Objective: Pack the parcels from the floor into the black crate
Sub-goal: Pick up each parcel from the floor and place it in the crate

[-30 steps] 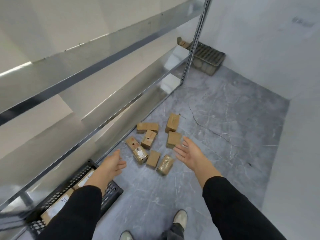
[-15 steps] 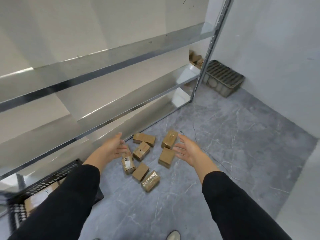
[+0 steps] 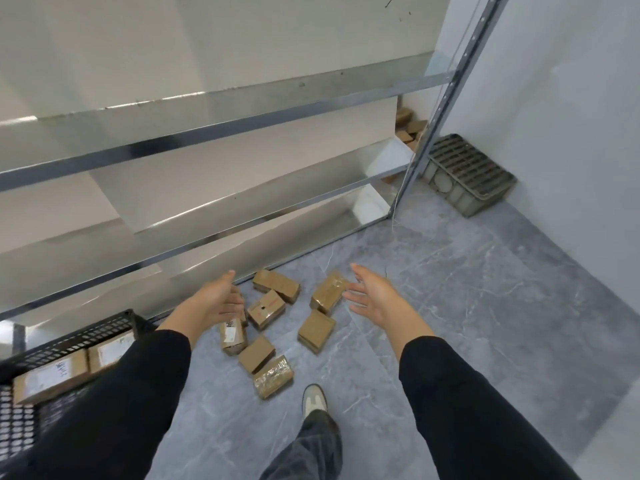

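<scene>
While you stood over the floor [image 3: 485, 306], both arms were stretched toward the parcels [image 3: 317, 330] — brown boxes scattered just in front of the shelf [image 3: 242, 98]. Your left grip [image 3: 214, 299] was released, fingers relaxed, near a labelled parcel [image 3: 232, 336]. Your right grip [image 3: 377, 299] was released too, fingers spread, near a taped parcel [image 3: 327, 292]. Neither held anything. The crate [image 3: 69, 341] sat at your left against the shelf — two more boxes lay inside it.

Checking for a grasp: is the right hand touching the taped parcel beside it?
Cannot tell. In the head view the right hand borders the taped parcel at its fingertips; neither contact nor gap shows.
</scene>
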